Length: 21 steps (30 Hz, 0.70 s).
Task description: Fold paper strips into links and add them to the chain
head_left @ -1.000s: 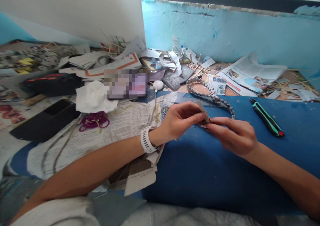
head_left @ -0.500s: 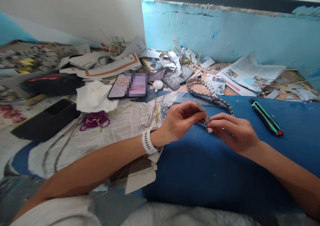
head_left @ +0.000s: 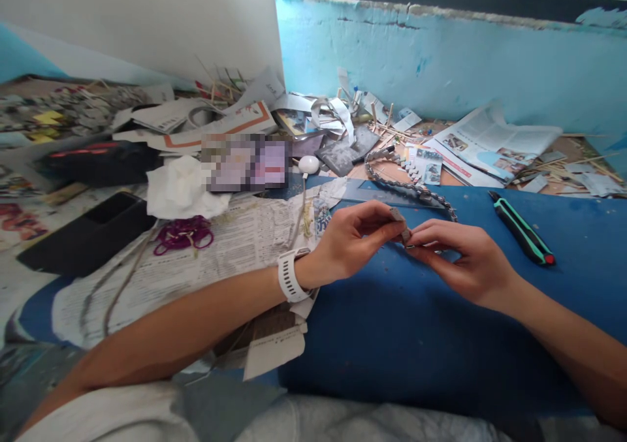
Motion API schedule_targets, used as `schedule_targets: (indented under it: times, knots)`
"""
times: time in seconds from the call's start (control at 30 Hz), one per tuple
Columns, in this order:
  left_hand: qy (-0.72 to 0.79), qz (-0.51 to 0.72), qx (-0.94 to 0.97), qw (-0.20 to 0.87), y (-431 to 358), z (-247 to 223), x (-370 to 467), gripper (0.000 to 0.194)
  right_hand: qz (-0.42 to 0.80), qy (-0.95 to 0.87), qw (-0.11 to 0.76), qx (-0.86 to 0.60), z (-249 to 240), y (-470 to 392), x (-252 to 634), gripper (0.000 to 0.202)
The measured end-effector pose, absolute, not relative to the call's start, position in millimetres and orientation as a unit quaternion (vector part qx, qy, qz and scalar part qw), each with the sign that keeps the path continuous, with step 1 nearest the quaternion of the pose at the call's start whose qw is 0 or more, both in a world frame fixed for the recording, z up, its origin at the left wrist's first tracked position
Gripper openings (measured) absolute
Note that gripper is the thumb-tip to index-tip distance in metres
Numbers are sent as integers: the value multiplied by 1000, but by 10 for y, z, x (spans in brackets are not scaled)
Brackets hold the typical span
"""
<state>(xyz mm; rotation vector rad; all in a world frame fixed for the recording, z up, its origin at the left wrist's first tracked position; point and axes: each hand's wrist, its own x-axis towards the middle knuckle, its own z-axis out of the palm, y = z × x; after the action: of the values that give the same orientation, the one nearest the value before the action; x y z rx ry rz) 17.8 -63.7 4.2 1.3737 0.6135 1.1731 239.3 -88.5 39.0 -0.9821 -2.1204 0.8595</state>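
A small folded strip of printed paper (head_left: 405,233) is pinched between thumb and fingers of my left hand (head_left: 360,236), which wears a white watch (head_left: 292,275). At the strip's lower end, the fingertips of my right hand (head_left: 458,256) are closed on it too; its far part is hidden by the fingers. Just beyond both hands curves a woven chain of folded paper (head_left: 409,184), ending near my right hand. A clear ruler (head_left: 365,194) lies partly under the chain. To the right of my right hand is a black and green utility knife (head_left: 523,228).
Newspaper (head_left: 235,233) covers the left of the blue table (head_left: 392,337), with purple cord (head_left: 183,235), crumpled tissue (head_left: 181,184) and a black case (head_left: 88,233) on it. Behind are a phone (head_left: 245,164), paper strips and thin sticks (head_left: 389,128) along the wall.
The end of the folded paper strip that stuck out below my right fingertips now shows less. My right fingers have shifted slightly; my left hand has hardly moved.
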Motion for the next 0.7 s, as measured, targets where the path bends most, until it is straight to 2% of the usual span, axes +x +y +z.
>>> schedule_targets:
  times: [0.13,0.37,0.7]
  knots:
    - [279,498,600,561,-638,50,168,17,334,-760,360,-425,347,-910,2348,10]
    - [293,507,609,535,-660,64,164,20,401,-664,397,-490,247,-894,2363,28]
    - [251,506,621,543,-693,86,181,25,461,-616,425,-476,236,-915,2305,24]
